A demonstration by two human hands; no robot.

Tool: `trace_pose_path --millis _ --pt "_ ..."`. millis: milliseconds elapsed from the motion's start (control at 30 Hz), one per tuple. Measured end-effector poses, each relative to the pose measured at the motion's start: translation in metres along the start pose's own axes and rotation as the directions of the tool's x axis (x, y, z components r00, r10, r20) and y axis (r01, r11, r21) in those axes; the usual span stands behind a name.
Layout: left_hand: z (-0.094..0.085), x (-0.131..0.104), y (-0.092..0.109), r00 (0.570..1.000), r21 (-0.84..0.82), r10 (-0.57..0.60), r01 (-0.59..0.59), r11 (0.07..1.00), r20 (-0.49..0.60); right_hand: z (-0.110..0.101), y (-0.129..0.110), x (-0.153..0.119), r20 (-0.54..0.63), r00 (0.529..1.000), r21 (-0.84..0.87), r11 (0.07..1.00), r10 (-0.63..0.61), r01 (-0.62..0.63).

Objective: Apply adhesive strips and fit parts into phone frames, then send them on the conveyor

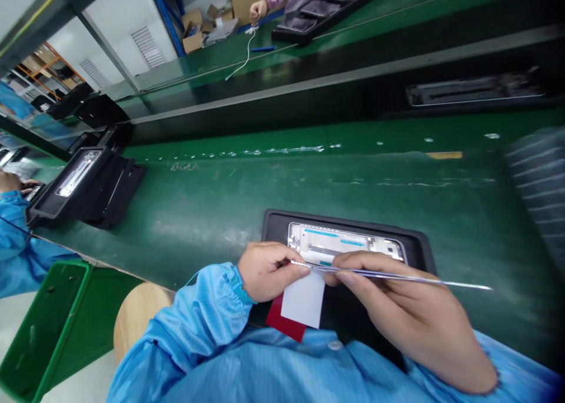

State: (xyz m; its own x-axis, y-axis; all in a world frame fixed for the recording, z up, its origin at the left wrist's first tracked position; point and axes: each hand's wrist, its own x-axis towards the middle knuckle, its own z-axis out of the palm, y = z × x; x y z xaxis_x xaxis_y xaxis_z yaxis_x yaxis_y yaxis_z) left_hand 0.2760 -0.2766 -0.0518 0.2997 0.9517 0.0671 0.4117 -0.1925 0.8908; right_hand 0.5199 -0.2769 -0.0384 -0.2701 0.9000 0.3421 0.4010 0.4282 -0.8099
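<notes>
Left hand (265, 272) pinching white card (304, 300). Right hand (410, 315) gripping tweezers (397, 276), tips at card top. Phone (346, 244) in black tray (419, 241) on green desk (212, 203).

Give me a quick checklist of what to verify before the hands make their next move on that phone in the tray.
1. Phone seated in black tray: ok.
2. Tray flat on green belt: ok.
3. Right hand gripping tweezers: ok.
4. Left hand pinching white card with red backing: ok.
5. Tweezer tip touching card or phone: cannot tell.
6. Neighbouring tray apart from the hands: ok.
</notes>
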Motion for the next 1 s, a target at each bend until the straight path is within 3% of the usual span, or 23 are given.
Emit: trace_pose_path --millis 267,400,467,533,633,733,833,1000 --pt "0.003 0.000 0.001 1.000 -0.001 -0.008 0.007 1.000 -0.008 0.001 -0.005 0.001 0.026 0.997 0.074 0.995 0.067 -0.069" --pt "-0.003 -0.003 -0.001 0.998 -0.044 -0.021 0.018 0.999 -0.064 -0.004 -0.012 0.009 0.008 0.982 0.124 0.974 0.191 -0.190" --pt "-0.019 -0.005 -0.009 0.988 -0.059 -0.076 0.069 0.996 -0.138 -0.004 -0.012 0.018 0.005 0.960 0.133 0.951 0.281 -0.279" --pt "-0.046 -0.006 -0.023 0.949 -0.079 -0.155 0.139 0.987 -0.273 0.000 -0.006 0.031 0.054 0.929 0.155 0.916 0.367 -0.371" --pt "-0.094 -0.005 -0.051 0.843 -0.124 -0.220 0.182 0.975 -0.491 0.015 0.009 0.048 0.181 0.873 0.159 0.862 0.453 -0.481" --pt "-0.129 -0.002 -0.076 0.760 -0.138 -0.230 0.184 0.973 -0.608 0.030 0.023 0.054 0.243 0.845 0.117 0.850 0.477 -0.513" --pt "-0.139 -0.001 -0.090 0.721 -0.157 -0.246 0.190 0.969 -0.648 0.035 0.029 0.052 0.242 0.846 0.055 0.863 0.476 -0.502" --pt "-0.130 -0.002 -0.093 0.734 -0.185 -0.268 0.194 0.963 -0.624 0.034 0.028 0.050 0.233 0.853 0.001 0.877 0.467 -0.481"
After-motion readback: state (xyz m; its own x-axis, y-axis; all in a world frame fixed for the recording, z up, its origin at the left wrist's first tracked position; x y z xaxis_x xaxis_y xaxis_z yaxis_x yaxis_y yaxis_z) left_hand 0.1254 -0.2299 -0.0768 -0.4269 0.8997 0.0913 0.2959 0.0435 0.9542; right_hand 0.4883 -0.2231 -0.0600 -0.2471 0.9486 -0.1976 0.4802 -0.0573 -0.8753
